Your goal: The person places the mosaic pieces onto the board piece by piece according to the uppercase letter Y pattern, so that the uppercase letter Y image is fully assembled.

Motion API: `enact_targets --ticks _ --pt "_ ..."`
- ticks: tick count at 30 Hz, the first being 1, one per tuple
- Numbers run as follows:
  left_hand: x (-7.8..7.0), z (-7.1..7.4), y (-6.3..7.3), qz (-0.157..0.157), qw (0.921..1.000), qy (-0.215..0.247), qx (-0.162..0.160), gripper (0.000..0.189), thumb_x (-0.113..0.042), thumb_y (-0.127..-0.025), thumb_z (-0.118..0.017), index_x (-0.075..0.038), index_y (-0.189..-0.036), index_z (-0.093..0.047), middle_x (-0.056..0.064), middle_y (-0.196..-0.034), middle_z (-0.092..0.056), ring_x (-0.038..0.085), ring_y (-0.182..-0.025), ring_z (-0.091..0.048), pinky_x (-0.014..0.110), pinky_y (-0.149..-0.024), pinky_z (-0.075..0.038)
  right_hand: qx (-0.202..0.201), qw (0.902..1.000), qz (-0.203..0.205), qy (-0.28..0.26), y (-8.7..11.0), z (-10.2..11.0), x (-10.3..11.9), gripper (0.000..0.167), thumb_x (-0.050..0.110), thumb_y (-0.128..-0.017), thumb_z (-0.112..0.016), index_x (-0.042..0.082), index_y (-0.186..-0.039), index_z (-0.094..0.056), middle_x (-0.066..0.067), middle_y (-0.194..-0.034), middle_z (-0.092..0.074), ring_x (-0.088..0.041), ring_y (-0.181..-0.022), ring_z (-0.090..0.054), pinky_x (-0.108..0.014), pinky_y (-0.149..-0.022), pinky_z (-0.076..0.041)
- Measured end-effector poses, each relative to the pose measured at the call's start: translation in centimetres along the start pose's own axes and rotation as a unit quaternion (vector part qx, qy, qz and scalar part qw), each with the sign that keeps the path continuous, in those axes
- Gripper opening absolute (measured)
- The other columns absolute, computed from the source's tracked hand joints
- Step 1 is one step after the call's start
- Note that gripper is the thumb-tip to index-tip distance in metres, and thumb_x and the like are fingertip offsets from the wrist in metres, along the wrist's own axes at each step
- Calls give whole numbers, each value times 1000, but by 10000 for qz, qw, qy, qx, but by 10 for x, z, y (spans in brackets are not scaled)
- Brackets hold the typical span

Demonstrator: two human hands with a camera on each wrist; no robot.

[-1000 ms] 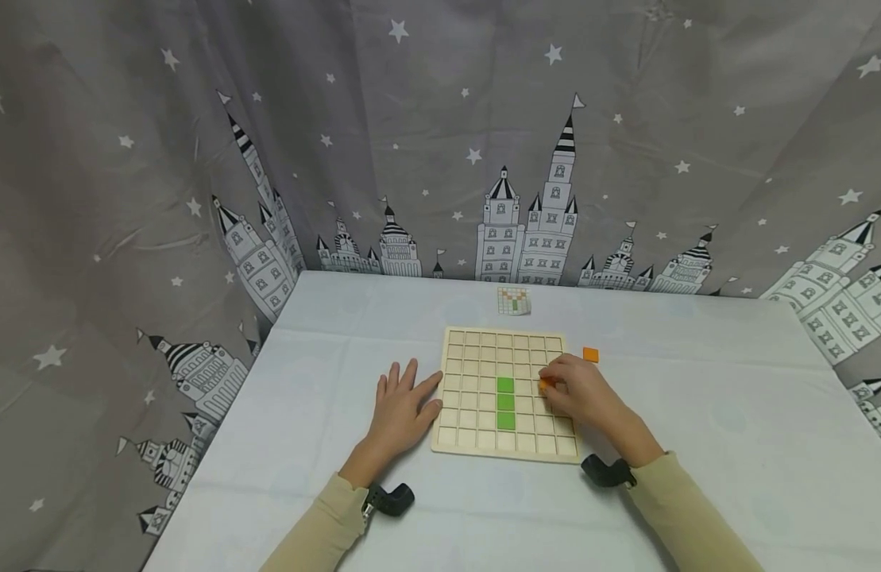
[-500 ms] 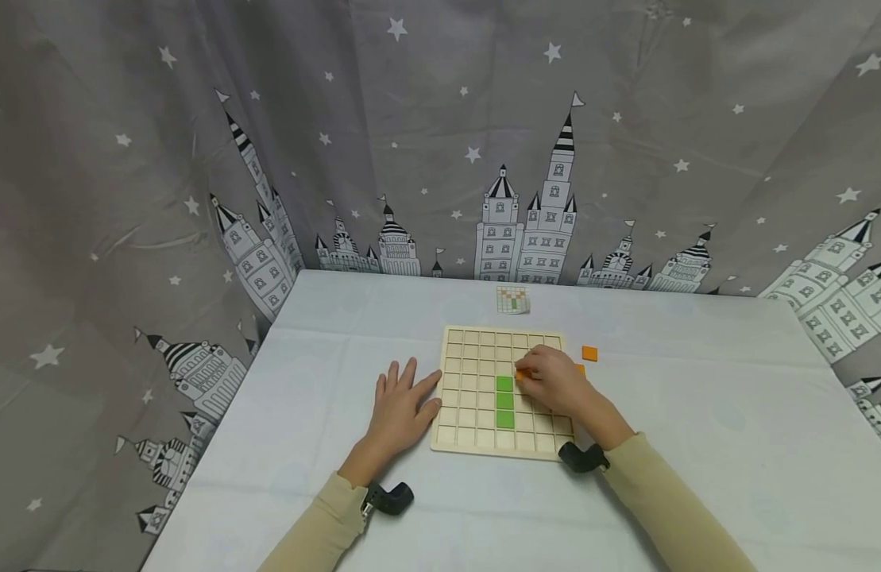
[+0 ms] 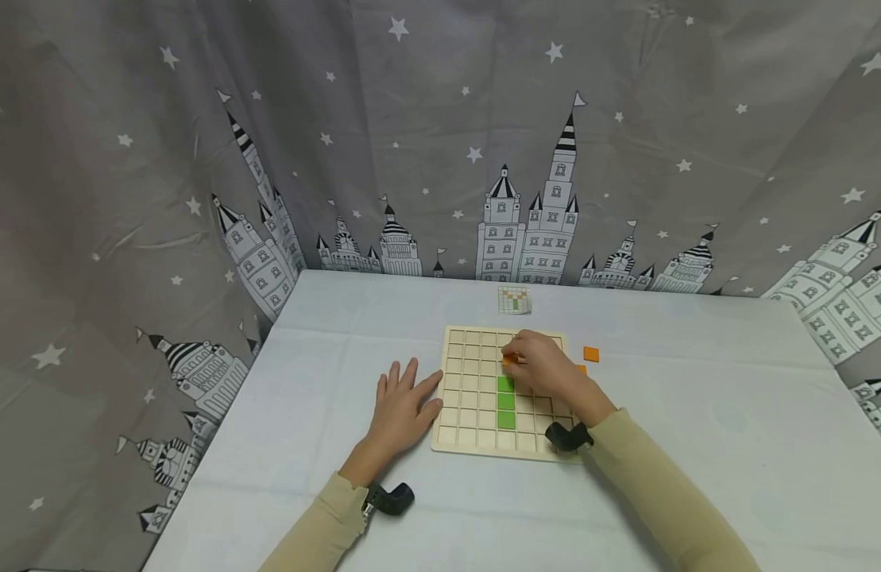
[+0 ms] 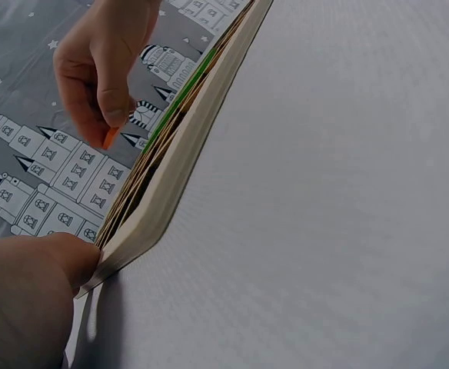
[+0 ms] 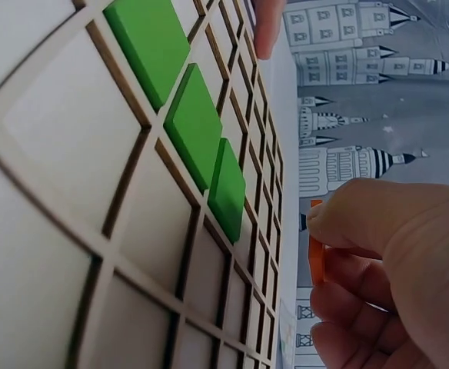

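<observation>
My right hand (image 3: 543, 364) pinches an orange square tile (image 5: 315, 244) between thumb and fingers, just over the wooden grid board (image 3: 469, 415). In the head view that tile is right behind the farthest of three green tiles (image 3: 506, 402), which stand in one column of the board. The left wrist view shows the orange tile (image 4: 111, 137) held above the board's surface. My left hand (image 3: 400, 413) lies spread on the white table, its thumb and index fingertip at the board's left edge.
Two loose orange tiles lie right of the board: one in full view (image 3: 591, 354), the other partly behind the right hand. A small pattern card (image 3: 515, 300) rests behind the board. A grey castle-print curtain (image 3: 440, 119) hangs at the table's far edge.
My right hand has carried the orange tile from the board's right side leftward and slightly away, to behind the green column. The left hand has stayed in place.
</observation>
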State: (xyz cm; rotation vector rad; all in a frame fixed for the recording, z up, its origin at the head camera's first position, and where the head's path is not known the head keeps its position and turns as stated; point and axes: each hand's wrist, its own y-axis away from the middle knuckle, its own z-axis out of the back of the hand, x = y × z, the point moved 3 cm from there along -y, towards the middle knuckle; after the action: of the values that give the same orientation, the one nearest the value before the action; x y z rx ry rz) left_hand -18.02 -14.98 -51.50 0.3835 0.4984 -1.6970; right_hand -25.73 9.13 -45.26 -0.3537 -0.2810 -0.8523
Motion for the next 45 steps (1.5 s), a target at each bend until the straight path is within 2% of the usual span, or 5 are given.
enact_targets --ticks 15,21,26,32,45 --pt "0 0 -1 -1 10000 0 10 48 -32 -98 -59 -16 -143 -61 28 -161 -36 55 -153 -19 72 -120 -15 249 9995 -59 -173 -14 -15 7 19 7 -92 -70 -1 -107 -78 -13 -99 -73 -18 -83 -61 -32 -74 -53" --pt "1 -1 -1 0 10000 -16 -17 47 -30 -98 -59 -15 -142 -62 29 -160 -37 56 -152 -21 72 -120 -15 132 9995 203 -189 -17 -21 9 16 3 -89 -70 0 -103 -78 -13 -95 -74 -23 -86 -66 -34 -76 -56" --pt "0 -1 -1 -3 10000 4 -2 47 -31 -97 -60 -15 -142 -62 29 -160 -37 56 -152 -21 72 -120 -15 162 9994 282 -115 -18 -26 11 12 2 -89 -70 2 -97 -79 -10 -90 -73 -20 -82 -63 -33 -74 -54" --pt "1 -1 -1 31 10000 13 72 48 -33 -98 -59 -17 -144 -61 28 -161 -36 55 -153 -19 71 -121 -14 428 9989 136 -114 -18 -30 12 12 3 -91 -69 4 -98 -78 -8 -90 -71 -16 -80 -55 -31 -74 -49" --pt "1 -1 -1 1 10000 24 61 48 -33 -98 -59 -17 -143 -61 28 -161 -36 55 -153 -19 71 -121 -14 409 9988 -115 -222 -19 -32 11 19 3 -89 -70 2 -107 -78 -10 -99 -72 -17 -85 -58 -33 -79 -52"
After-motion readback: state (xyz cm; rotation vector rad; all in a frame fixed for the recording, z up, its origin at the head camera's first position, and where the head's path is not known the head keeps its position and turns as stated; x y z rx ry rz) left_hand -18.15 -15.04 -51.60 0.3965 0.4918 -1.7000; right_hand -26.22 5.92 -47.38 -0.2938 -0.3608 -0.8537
